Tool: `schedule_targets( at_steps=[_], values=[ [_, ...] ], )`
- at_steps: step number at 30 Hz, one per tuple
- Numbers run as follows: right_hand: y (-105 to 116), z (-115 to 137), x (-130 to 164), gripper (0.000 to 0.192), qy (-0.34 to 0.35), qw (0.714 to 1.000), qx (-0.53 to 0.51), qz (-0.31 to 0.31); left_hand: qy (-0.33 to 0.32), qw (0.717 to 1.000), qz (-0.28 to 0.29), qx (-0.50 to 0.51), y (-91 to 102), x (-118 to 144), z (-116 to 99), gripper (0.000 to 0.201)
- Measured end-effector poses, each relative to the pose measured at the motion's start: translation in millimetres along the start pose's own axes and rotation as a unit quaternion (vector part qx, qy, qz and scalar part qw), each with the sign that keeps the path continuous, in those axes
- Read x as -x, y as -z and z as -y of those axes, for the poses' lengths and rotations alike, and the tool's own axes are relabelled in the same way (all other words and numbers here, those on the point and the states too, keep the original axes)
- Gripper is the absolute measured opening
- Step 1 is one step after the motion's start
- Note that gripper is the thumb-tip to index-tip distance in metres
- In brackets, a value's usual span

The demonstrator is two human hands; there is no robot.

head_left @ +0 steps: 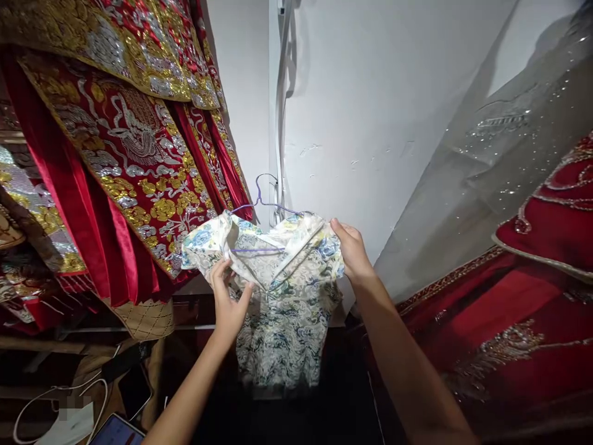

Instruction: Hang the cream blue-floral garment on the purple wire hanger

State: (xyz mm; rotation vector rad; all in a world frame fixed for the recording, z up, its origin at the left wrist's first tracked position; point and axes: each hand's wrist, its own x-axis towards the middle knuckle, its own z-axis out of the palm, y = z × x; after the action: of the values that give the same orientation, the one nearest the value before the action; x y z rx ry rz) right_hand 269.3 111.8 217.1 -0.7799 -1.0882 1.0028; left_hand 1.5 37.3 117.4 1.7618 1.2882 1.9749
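A small floral dress (282, 309) in white, blue and green hangs on a thin purple wire hanger (259, 201) in front of me. My left hand (227, 300) pinches the fabric at the open collar, just left of the front placket. At the garment's right shoulder, my right hand (354, 250) grips the sleeve edge. The hanger's hook sticks up above the collar, held against nothing I can see.
Red robes with gold and silver embroidery (125, 136) hang at the left. A red beaded garment (532, 296) and a sheer sequined veil (491, 161) fill the right. Behind is a white wall (370, 93). Phones (132, 389), a tablet and cables lie at the lower left.
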Motion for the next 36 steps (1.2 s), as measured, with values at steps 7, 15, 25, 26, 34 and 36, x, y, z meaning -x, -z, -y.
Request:
schedule_targets(
  at_steps=[7, 15, 25, 26, 34, 36],
  values=[
    [2, 11, 4, 0.038, 0.07, 0.994, 0.037, -0.074, 0.13, 0.981, 0.051, 0.131, -25.1, -9, -10, 0.048],
    [43, -27, 67, 0.046, -0.052, 0.979, 0.015, -0.197, 0.266, 0.929, 0.005, 0.256, -38.2, 38, -5, 0.035],
    [-16, -133, 178, 0.033, -0.013, 0.936, 0.166, -0.31, 0.421, 0.834, 0.003, 0.357, -22.3, 63, 3, 0.038],
    [-28, -139, 183, 0.03, -0.057, 0.96, 0.139, -0.235, 0.42, 0.835, 0.02, 0.355, -21.0, 64, 0, 0.036],
    [-63, -161, 177, 0.056, -0.27, 0.954, 0.096, 0.086, 0.428, 0.828, 0.088, 0.351, -14.2, 65, -33, 0.036],
    [-58, -162, 178, 0.058, -0.264, 0.953, 0.109, 0.103, 0.429, 0.824, 0.086, 0.36, -12.1, 63, -32, 0.032]
  ],
)
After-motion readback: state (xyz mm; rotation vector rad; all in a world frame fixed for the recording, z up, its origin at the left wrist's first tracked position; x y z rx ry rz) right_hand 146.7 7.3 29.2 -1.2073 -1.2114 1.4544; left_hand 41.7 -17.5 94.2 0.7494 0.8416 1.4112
